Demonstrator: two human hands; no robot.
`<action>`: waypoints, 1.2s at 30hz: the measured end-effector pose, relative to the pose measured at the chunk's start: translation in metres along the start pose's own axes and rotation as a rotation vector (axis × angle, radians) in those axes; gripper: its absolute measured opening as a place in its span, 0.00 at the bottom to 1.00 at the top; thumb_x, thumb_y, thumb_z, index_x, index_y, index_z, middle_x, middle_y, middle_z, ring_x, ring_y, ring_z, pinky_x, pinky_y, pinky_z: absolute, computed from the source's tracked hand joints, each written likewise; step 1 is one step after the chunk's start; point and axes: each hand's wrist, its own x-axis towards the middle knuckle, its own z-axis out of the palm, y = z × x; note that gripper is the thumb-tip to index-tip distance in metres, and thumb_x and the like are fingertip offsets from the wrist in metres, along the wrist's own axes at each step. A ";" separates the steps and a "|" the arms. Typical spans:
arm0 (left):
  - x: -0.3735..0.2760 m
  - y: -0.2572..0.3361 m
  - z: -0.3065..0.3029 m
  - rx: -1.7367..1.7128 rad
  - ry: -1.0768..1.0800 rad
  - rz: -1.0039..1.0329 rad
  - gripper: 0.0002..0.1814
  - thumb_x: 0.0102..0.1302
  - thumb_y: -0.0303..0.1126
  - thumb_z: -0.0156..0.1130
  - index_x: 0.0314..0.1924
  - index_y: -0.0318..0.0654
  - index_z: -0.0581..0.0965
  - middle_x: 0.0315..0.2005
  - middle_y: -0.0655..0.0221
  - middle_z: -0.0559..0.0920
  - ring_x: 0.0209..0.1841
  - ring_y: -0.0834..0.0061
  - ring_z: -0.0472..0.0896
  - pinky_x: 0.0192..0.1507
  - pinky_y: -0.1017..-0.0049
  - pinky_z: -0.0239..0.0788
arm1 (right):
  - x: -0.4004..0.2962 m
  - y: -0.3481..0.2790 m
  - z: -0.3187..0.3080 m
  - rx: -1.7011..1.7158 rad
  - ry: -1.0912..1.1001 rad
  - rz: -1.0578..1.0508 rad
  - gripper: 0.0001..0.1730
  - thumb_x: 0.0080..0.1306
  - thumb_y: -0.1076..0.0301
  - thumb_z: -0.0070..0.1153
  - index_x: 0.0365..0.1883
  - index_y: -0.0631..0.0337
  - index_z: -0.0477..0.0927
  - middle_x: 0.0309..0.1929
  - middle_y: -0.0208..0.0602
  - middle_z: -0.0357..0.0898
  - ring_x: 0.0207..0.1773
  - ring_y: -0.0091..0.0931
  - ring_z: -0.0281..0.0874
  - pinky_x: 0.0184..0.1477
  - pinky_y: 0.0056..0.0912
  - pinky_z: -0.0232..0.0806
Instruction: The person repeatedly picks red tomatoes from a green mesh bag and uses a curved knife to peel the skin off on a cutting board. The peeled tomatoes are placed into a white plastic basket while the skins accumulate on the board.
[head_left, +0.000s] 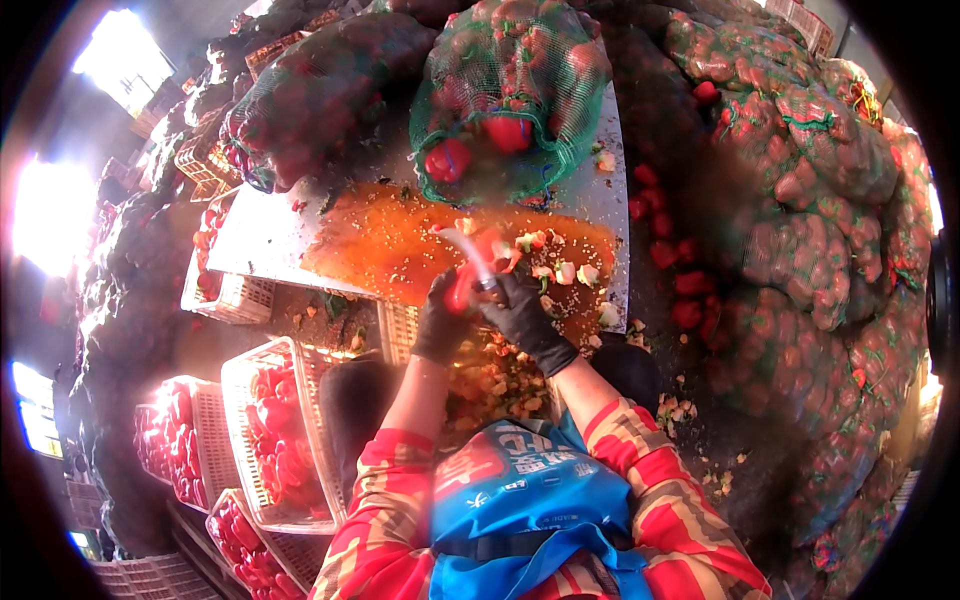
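Observation:
Both hands wear dark gloves and meet above the near edge of a worktable (270, 232). My left hand (444, 319) grips a red bell pepper (459, 291). In my right hand (521, 319) is a knife with a curved pale blade (469, 251), its blade pointing up and left over the pepper. Blurred red pepper flesh shows just behind the blade. Cut pepper cores (565, 272) and seeds lie on the wet orange patch beyond my hands. An open green mesh bag of red peppers (517, 75) rests at the table's far side.
Another full mesh bag (330, 90) lies at the table's far left. Plastic crates of red peppers (281, 435) stand at lower left. Between my legs is a heap of cores (499, 382). Stacked mesh bags (799, 262) rise at right, with loose peppers (691, 283) beside the table.

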 end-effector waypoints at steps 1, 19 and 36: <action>0.001 -0.007 -0.001 0.047 -0.024 -0.007 0.32 0.49 0.24 0.70 0.56 0.33 0.70 0.49 0.58 0.79 0.51 0.66 0.78 0.54 0.70 0.70 | -0.001 -0.004 0.003 -0.067 -0.069 -0.027 0.15 0.59 0.73 0.59 0.45 0.59 0.74 0.29 0.26 0.72 0.32 0.20 0.69 0.36 0.28 0.68; 0.009 0.055 -0.007 0.136 -0.037 0.250 0.19 0.57 0.32 0.66 0.48 0.32 0.78 0.40 0.59 0.83 0.45 0.64 0.81 0.47 0.69 0.71 | 0.000 -0.016 0.002 -0.151 -0.059 -0.081 0.17 0.51 0.68 0.67 0.39 0.60 0.77 0.32 0.43 0.80 0.37 0.39 0.80 0.39 0.37 0.71; -0.007 0.017 -0.043 -0.951 0.053 -0.060 0.16 0.66 0.31 0.54 0.52 0.32 0.74 0.44 0.62 0.80 0.46 0.74 0.79 0.44 0.75 0.75 | -0.024 -0.047 -0.009 0.892 -0.180 0.479 0.15 0.57 0.77 0.59 0.43 0.57 0.72 0.24 0.24 0.69 0.21 0.19 0.70 0.22 0.22 0.64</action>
